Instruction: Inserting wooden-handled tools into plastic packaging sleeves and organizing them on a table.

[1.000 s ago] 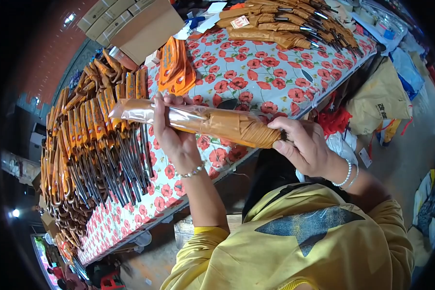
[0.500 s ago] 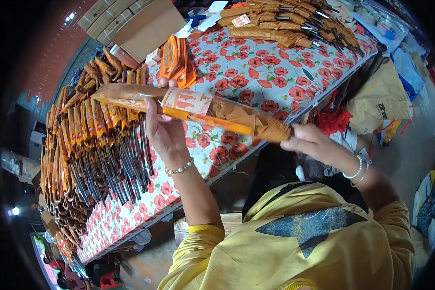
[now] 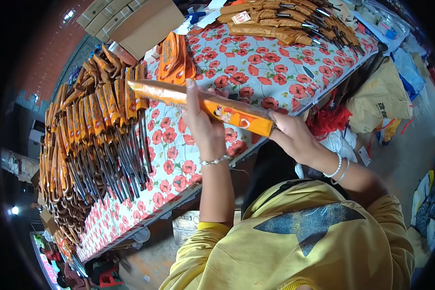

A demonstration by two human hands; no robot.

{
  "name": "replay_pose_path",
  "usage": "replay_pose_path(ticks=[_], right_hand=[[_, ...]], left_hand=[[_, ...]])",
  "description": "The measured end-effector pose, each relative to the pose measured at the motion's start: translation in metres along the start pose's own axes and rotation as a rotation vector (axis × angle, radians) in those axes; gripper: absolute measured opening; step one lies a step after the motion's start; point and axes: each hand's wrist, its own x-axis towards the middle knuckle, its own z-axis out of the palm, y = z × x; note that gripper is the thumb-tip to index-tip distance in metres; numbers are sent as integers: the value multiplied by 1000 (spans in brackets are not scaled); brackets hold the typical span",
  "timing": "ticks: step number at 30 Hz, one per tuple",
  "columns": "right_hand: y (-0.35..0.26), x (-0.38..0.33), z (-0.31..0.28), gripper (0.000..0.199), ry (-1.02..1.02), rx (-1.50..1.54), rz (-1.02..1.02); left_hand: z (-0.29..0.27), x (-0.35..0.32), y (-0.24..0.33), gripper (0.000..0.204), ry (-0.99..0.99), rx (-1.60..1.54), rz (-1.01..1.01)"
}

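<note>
An umbrella in an orange printed plastic sleeve [image 3: 239,120] is held slanting above the table, its far-left end the higher one. My left hand [image 3: 205,128] is closed around the sleeve near its middle, thumb on the near side. At the sleeve's right end, my right hand [image 3: 297,139] grips the umbrella's end; a short dark bit shows beside the fingers. Just beyond my left hand lies a stack of flat orange sleeves [image 3: 173,55]. To the left, sleeved umbrellas [image 3: 89,118] with dark shafts and curved brown handles lie in overlapping rows.
The table wears a poppy-patterned cloth [image 3: 270,79]. Brown folded umbrellas [image 3: 270,31] with metal tips are piled at its far right. Cardboard boxes [image 3: 145,26] stand at the far left. Beyond the right edge are a red bundle [image 3: 329,118] and a tan sack [image 3: 379,94].
Brown fabric that stuck out at the sleeve's right end is now covered by the sleeve. My hands are closer together; the left has shifted right, and the right slightly left.
</note>
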Motion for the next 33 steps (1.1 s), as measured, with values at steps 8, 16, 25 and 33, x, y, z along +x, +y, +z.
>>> replay_pose_path(ticks=[8, 16, 25, 33], right_hand=[[-5, 5, 4, 26, -213, 256, 251], [-17, -27, -44, 32, -421, -208, 83], [-17, -42, -39, 14, -349, 461, 377], [-19, -15, -5, 15, -148, 724, 472]], left_hand=[[-2, -1, -18, 20, -35, -84, -31], [-39, 56, 18, 20, 97, 114, 94], [-18, 51, 14, 30, -244, 94, 61], [-1, 31, -29, 29, -29, -188, -26]])
